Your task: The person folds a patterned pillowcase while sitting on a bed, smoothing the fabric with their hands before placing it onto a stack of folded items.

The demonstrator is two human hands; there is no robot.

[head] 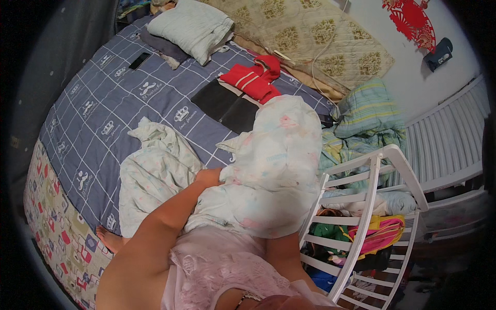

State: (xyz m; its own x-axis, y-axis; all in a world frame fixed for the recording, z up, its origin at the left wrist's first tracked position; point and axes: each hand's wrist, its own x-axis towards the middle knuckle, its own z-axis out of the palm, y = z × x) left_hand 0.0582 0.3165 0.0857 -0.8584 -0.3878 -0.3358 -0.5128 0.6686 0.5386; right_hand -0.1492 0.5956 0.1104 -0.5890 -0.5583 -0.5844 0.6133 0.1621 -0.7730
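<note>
My left hand (pixel 209 177) grips the gathered edge of a pale quilt (pixel 285 155) printed with faint pink and blue shapes. Part of the pale printed fabric (pixel 151 174) spreads over the bed left of that hand. My right hand is hidden beneath the quilt, with only the forearm showing below it. Beyond the quilt, a folded black cloth item (pixel 228 104) lies on the blue-grey checked bedsheet (pixel 128 100), and a red garment with pale stripes (pixel 252 77) rests partly over it.
A dark phone (pixel 139 61) and a white pillow (pixel 192 29) lie farther up the bed. At the right stands a white slatted crib rail (pixel 370 205), with colourful cloths behind it. A green checked pillow (pixel 370 108) lies beyond. A patterned padded mat (pixel 310 38) leans at the wall.
</note>
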